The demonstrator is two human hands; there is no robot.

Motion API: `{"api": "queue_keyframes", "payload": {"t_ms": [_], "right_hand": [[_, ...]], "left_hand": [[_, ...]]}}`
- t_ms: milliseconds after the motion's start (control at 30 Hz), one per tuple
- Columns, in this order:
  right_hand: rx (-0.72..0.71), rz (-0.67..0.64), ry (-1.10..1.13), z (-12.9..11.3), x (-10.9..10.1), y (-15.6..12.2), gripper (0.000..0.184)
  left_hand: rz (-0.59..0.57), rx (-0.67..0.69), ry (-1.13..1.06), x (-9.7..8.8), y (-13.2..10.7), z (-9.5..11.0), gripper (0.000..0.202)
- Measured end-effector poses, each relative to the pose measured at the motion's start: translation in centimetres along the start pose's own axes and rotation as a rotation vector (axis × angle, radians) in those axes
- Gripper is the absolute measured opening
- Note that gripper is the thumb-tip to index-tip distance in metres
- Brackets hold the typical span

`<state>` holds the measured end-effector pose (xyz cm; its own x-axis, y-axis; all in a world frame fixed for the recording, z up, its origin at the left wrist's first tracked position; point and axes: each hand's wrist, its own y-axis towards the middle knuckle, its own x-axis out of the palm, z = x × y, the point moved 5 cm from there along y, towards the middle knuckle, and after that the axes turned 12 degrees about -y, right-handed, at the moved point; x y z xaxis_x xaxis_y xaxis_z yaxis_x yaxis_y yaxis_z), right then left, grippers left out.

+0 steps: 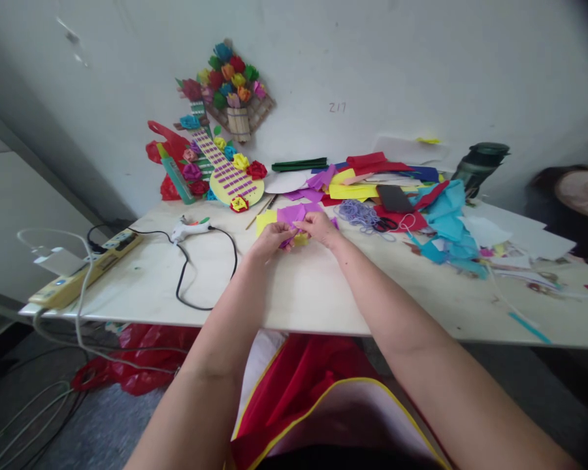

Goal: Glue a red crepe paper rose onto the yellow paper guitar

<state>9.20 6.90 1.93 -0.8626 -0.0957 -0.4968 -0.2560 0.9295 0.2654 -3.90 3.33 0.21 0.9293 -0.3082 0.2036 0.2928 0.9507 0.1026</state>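
Both hands meet over the middle of the table [318, 294], fingers closed in pinches close together. My left hand [274, 239] and my right hand [318, 228] grip a small piece of purple paper between them, its shape mostly hidden by the fingers. Just behind them lies a flat purple sheet [294, 212], with a yellow sheet [265, 223] showing at its left. To the left a white hot glue gun [191, 228] rests on the tabletop. A tangle of lilac yarn [355, 214] and black-handled scissors [386, 224] lie to the right.
A yellow power strip [85, 271] sits at the left edge, its cables trailing. Behind stand a guitar-shaped craft [235, 183] and a paper-flower basket [238, 124]. Coloured papers [357, 189], a black phone [392, 198], blue crepe paper [445, 219] and a dark bottle [477, 168] crowd the right.
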Motion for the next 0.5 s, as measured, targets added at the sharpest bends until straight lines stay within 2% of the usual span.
{"api": "queue_keyframes", "payload": {"t_ms": [167,267,400,500], "right_hand": [[0.036,-0.109,0.197,0.6,0.5,-0.2,0.029],[0.04,-0.068,0.166,0.8,0.4,-0.1,0.031],[0.008,0.058,-0.055,0.2,-0.1,0.0,0.029],[-0.085,0.143,-0.418,-1.4,-0.4,-0.3,0.026]], "left_hand": [[-0.011,0.033,0.007,-0.1,0.0,0.0,0.032],[-0.01,0.035,0.004,0.0,0.1,-0.1,0.031],[0.028,-0.013,-0.024,0.0,0.2,-0.4,0.028],[0.051,-0.052,-0.026,0.0,0.2,-0.6,0.027]]}}
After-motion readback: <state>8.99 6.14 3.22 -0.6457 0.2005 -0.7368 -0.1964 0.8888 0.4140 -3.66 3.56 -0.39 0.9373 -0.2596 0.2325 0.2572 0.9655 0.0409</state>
